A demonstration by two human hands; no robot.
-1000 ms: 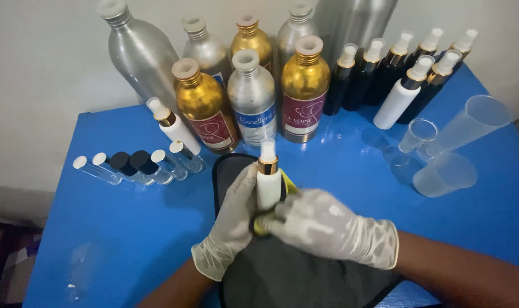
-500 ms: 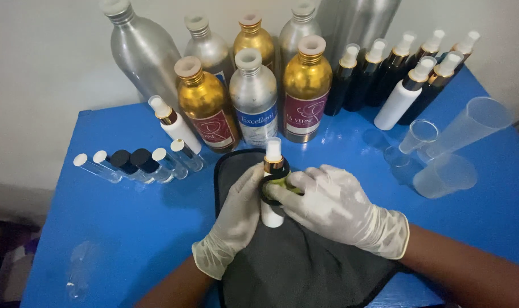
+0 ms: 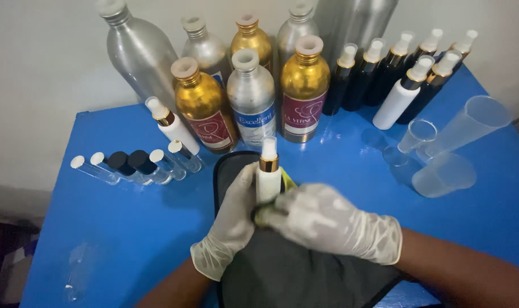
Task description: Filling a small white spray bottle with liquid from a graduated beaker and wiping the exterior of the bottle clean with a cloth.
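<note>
We see a small white spray bottle with a gold collar and white cap [image 3: 268, 174] held upright over a dark grey cloth mat [image 3: 293, 274] on the blue table [image 3: 128, 228]. Our gloved left hand [image 3: 232, 225] wraps its fingers closed around the bottle's side. Our gloved right hand [image 3: 333, 222] grips its base along with a yellow-green cloth [image 3: 286, 183]. At twelve o'clock stand gold and silver metal bottles [image 3: 251, 97]; at ten, a row of small clear vials [image 3: 137, 165]; at two, clear plastic cups [image 3: 442, 151].
</note>
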